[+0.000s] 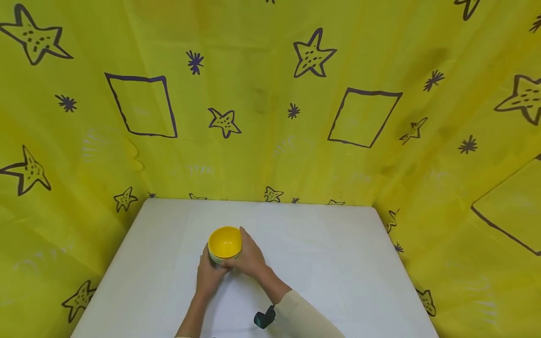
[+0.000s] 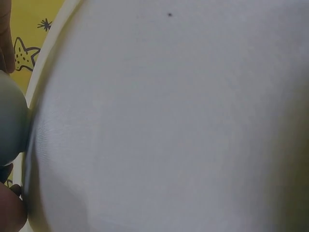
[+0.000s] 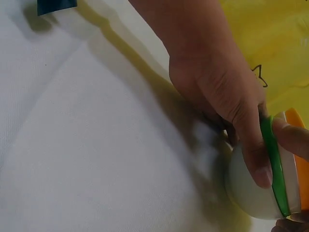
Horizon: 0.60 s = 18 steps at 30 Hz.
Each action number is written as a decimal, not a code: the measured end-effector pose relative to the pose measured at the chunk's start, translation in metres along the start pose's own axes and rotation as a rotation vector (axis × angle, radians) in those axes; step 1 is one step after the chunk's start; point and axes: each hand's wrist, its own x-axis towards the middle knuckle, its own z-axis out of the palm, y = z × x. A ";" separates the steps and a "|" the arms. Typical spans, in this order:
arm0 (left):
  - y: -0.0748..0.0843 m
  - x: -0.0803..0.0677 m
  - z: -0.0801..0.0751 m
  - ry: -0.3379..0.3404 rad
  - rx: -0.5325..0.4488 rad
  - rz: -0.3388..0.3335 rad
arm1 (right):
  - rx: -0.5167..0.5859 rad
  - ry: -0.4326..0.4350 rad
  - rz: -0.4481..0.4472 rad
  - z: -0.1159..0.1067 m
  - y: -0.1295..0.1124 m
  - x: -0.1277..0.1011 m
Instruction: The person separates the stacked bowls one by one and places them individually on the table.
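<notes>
A yellow bowl (image 1: 225,241) stands on the white table (image 1: 329,263), left of centre, nested in a white bowl with a green rim (image 3: 251,193). Both hands grip this stack. My left hand (image 1: 210,265) holds its near left side, and its thumb (image 3: 258,164) lies across the green rim. My right hand (image 1: 247,253) wraps the right side, with a fingertip (image 3: 293,137) on the rim. In the left wrist view only the bowl's pale side (image 2: 9,121) and a finger (image 2: 9,212) show at the left edge.
A yellow cloth (image 1: 270,117) printed with stars and squares hangs behind and beside the table. A dark teal device (image 1: 265,318) sits at my right wrist. White tabletop stretches to the right of the bowls (image 1: 359,281).
</notes>
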 end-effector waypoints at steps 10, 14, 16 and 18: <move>-0.002 -0.005 0.004 0.030 0.003 0.024 | 0.048 0.049 0.019 0.007 0.001 -0.001; -0.004 -0.006 0.005 0.047 0.003 0.054 | 0.101 0.059 0.036 0.010 0.001 -0.001; -0.005 -0.006 0.005 0.065 0.006 0.084 | 0.118 0.059 0.054 0.011 0.001 -0.001; -0.007 -0.005 0.006 0.083 0.009 0.109 | 0.128 0.064 0.061 0.012 0.000 -0.001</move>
